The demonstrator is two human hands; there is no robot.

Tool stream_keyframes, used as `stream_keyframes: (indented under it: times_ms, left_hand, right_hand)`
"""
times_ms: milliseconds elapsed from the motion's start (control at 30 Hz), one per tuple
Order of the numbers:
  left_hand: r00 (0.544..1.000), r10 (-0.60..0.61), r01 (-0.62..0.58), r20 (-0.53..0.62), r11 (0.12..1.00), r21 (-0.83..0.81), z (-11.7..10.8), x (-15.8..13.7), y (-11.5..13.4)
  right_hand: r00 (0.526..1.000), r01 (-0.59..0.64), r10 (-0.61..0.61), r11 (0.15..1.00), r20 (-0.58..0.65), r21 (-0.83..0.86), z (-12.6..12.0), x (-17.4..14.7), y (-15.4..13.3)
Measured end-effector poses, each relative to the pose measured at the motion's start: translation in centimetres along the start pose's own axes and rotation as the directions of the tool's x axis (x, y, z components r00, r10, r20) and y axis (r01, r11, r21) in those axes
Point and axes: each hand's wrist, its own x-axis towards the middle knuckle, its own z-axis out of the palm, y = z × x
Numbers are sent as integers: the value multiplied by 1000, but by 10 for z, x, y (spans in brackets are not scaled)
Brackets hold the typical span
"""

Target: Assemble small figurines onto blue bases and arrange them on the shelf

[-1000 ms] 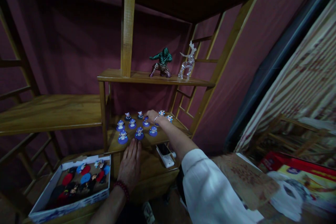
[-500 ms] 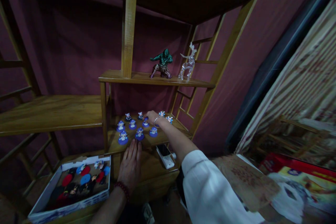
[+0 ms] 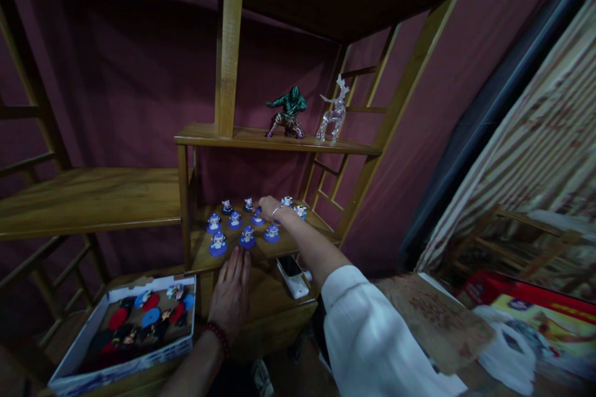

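My right hand (image 3: 270,205) reaches to the back row of the lower shelf (image 3: 205,258), fingers bent together and pointing down; whatever they hold is hidden. Just in front of it stands a purple-based figurine (image 3: 257,218). My left hand (image 3: 233,282) lies flat at the shelf's front edge, fingers stretched out, their tips by the front-middle purple figurine (image 3: 248,237). Several similar purple figurines stand in rows around. Behind them are two small dark-based figurines, one of them a figurine (image 3: 249,204) left of my right hand. Blue-and-white figurines (image 3: 300,212) stand beyond my right wrist.
A white-rimmed box (image 3: 69,353) of loose figurines and red and blue discs sits lower left. Right of my left hand lies a white handheld device (image 3: 293,276). A green crouching statue (image 3: 288,113) and a clear deer figure (image 3: 333,113) stand on the shelf above.
Almost nothing differs. My right hand stays at the back row and has shifted very slightly; my left hand keeps its place at the shelf edge.
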Motion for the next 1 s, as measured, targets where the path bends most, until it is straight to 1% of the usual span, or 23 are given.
stream_keyframes:
  times_ms: [133,200,267,367,567,667,800,1000]
  left_hand:
    - [1000,2,-2,-7,1000,-6,-2,1,1]
    - [1000,-1,1,-12,1000,-2,-2,1,1]
    - [1000,-4,4,-12,1000,1,-2,1,1]
    - [1000,-6,6,-10,1000,6,0,0,0]
    - [1000,-17,17,-8,998,54,-2,2,2]
    - [1000,-19,19,-7,995,93,-4,3,3]
    - [1000,-18,16,8,990,143,-6,3,5]
    - [999,-16,12,30,992,122,-10,3,7]
  right_hand:
    - [1000,22,-22,1000,-4,6,0,2,6]
    - [998,55,-53,998,-37,29,-2,3,12]
    - [994,58,-54,997,-91,50,-5,2,19]
    - [987,17,-9,999,-163,51,-11,-5,30]
    - [963,-77,95,994,-253,77,-16,-21,54]
    - [957,-105,125,990,-261,90,-14,-26,65]
    - [960,-102,126,989,-249,107,-8,-31,75]
    - [957,-125,158,981,-244,148,-2,-33,78]
